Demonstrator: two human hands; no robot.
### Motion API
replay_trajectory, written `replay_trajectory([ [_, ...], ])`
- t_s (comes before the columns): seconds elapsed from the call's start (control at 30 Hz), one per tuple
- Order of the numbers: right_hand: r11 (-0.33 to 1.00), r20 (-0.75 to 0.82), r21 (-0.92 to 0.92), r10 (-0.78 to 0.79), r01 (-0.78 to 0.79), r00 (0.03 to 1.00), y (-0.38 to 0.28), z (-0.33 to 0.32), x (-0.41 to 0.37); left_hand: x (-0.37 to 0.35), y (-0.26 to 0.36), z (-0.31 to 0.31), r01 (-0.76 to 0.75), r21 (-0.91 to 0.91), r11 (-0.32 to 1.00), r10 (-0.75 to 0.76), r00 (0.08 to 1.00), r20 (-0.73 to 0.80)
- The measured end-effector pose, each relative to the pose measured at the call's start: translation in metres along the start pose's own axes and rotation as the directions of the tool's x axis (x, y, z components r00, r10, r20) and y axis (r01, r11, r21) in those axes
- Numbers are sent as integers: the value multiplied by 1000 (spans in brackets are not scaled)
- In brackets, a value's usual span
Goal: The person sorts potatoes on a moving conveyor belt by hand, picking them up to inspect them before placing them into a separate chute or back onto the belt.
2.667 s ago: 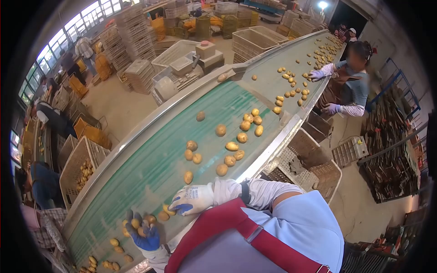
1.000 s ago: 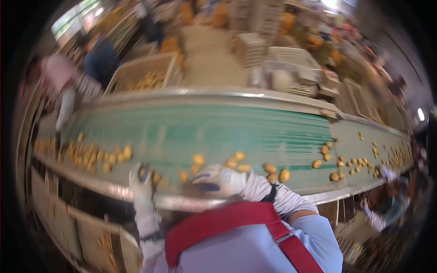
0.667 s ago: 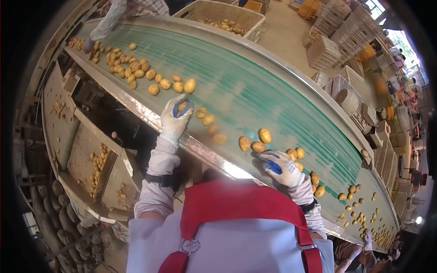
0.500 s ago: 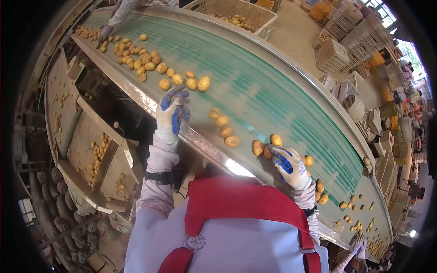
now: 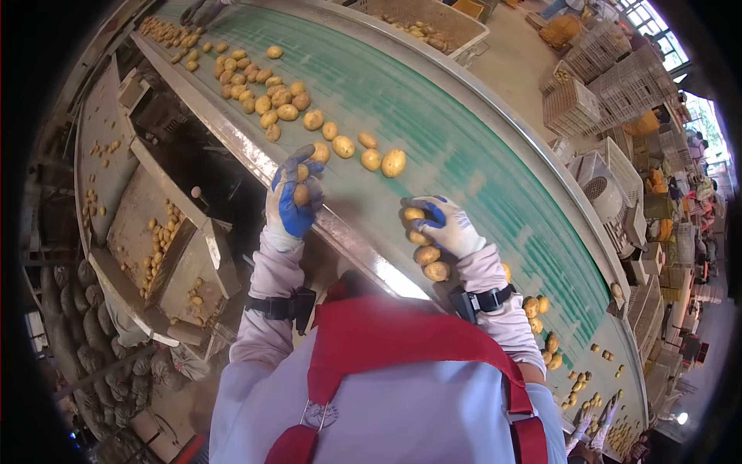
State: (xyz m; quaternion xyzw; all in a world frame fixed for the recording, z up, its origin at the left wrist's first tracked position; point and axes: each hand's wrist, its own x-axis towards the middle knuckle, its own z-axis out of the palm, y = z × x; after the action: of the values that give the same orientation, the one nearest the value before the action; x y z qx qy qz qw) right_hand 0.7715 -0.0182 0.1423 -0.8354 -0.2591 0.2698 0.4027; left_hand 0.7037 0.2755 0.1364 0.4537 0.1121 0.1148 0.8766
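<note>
Cupping potatoes (image 5: 301,195), left hand (image 5: 291,215), fingers curled, light grip best against bruising; right hand (image 5: 454,230), fingertips at another potato (image 5: 413,213) on belt (image 5: 487,166), whether gripping cannot be told.

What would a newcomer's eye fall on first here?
Probably the green conveyor belt, sweeping diagonally across the middle, with potatoes strewn along its near side. Then the gloved hands: the left hand, at the belt's near edge, holds at least one potato, while the right hand has its fingertips at potatoes on the belt. The wide red strap stands out bottom centre.
</note>
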Motion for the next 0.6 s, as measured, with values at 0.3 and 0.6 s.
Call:
replay_trajectory([
  [0.3, 451, 80, 888, 34, -87, 996, -67, -8, 3, 38, 34, -32, 30, -7, 1000, -30, 1000, 8],
  [0.6, 382, 59, 924, -160, 7, 985, -112, 16, 53, -3, 48, -21, 457, -350, 818, -409, 889, 206],
])
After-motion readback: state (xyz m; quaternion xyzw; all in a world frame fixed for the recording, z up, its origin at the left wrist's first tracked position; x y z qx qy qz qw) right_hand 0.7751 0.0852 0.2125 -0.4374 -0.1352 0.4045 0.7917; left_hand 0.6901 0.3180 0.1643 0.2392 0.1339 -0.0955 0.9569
